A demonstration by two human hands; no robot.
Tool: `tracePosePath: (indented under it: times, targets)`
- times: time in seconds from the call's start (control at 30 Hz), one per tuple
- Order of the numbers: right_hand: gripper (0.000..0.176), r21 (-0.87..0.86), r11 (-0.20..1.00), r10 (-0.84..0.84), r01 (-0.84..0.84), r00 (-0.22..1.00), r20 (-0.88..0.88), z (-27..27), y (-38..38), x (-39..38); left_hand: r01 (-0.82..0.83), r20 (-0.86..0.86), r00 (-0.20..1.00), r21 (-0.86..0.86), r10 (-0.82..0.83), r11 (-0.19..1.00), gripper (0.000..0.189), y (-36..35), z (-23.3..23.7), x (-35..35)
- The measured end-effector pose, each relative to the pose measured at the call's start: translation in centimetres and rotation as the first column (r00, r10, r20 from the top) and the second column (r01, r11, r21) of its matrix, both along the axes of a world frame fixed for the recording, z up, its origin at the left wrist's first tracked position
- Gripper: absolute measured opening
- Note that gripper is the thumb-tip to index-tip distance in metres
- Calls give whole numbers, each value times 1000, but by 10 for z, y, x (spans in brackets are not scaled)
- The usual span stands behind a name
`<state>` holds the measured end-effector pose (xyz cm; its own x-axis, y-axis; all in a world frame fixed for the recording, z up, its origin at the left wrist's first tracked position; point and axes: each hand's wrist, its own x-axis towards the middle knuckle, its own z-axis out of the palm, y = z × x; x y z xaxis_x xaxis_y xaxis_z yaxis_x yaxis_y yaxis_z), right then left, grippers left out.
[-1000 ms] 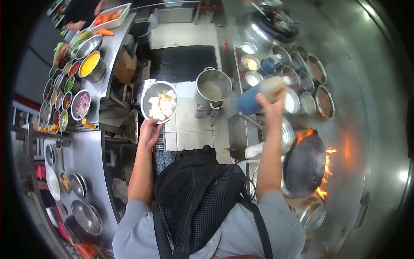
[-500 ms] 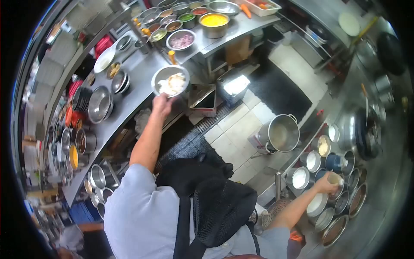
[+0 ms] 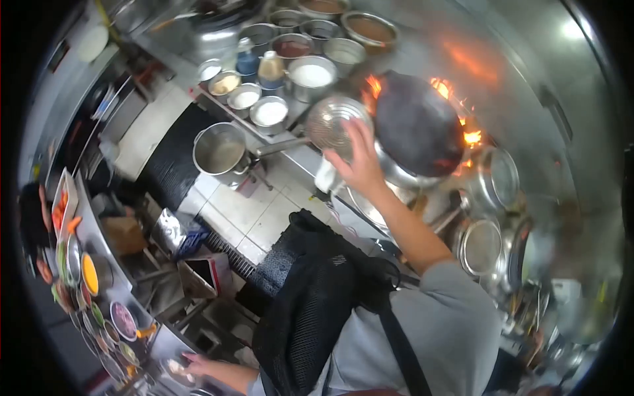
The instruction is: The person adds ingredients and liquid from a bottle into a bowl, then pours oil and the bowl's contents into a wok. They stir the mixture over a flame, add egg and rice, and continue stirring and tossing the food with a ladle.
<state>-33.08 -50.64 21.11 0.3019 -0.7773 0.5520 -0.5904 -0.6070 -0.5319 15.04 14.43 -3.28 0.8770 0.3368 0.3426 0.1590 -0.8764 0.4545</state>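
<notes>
At the lower left, my left hand (image 3: 196,364) is at the rim of a metal bowl (image 3: 173,373) with white food in it, beside the prep counter. My right hand (image 3: 360,158) is open, its fingers spread over a round perforated skimmer (image 3: 323,129) whose handle points left. A white cloth (image 3: 326,177) hangs just below that hand. Right of the skimmer, a dark wok (image 3: 419,125) is tilted on the stove with flames around it. A squeeze bottle with tan contents (image 3: 271,70) stands beside a blue one (image 3: 247,58).
Pans of white powder (image 3: 269,112) and sauces crowd the stove's far side. A large pot (image 3: 220,149) stands by the stove edge above the tiled floor (image 3: 264,221). Ingredient bowls, one with yellow liquid (image 3: 90,274), line the left counter. More pans (image 3: 480,247) sit at right.
My view has swung right toward the stove. My right hand has let go of the tan squeeze bottle and moved over the skimmer. My left hand remains at the bowl.
</notes>
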Motion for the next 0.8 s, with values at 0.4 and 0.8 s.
tracePosePath:
  times: [0.4, 0.8]
  targets:
    - [33, 362, 475, -773, 802, 577, -265, -238, 237, -288, 34, -40, 673, -996, -738, 85, 35, -331, -36, -116]
    - [60, 807, 194, -937, 558, 348, -15, -213, 218, -284, 247, -90, 101, -962, -991, 112, 24, -457, -7, -259]
